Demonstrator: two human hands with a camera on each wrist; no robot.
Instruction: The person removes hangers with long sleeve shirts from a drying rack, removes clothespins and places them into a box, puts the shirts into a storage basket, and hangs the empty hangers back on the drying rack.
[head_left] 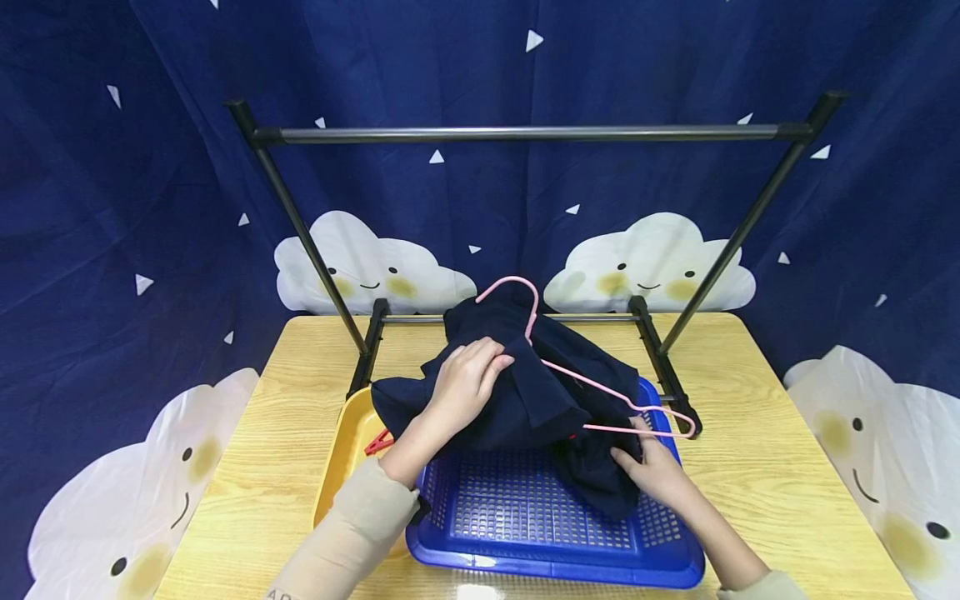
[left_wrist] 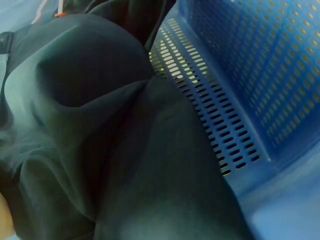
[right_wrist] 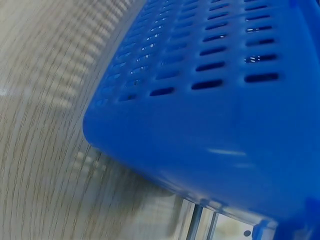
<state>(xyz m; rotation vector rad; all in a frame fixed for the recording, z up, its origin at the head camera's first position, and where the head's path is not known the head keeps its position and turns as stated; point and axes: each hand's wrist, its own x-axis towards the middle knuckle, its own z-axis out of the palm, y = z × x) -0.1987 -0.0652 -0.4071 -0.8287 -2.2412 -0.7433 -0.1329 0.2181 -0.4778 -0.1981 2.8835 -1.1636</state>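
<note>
A dark navy garment (head_left: 517,400) lies bunched over the blue basket (head_left: 555,571), its kind unclear from the folds. My left hand (head_left: 467,379) grips its upper part, thumb and fingers on the cloth. The pink hanger (head_left: 592,381) sits partly inside the garment; its hook points up and its right end sticks out. At that end, my right hand (head_left: 652,467) pinches the dark cloth, with fingertips by the hanger's lower bar. In the left wrist view the garment (left_wrist: 150,165) fills most of the picture; the right wrist view shows only the basket's outer wall (right_wrist: 200,130).
A yellow tray (head_left: 337,454) with a red clothespin (head_left: 378,442) stands left of the basket, partly beneath it. Behind, a black rack with a grey rail (head_left: 525,133) stands on the wooden table (head_left: 757,433). A navy curtain (head_left: 480,67) hangs at the back.
</note>
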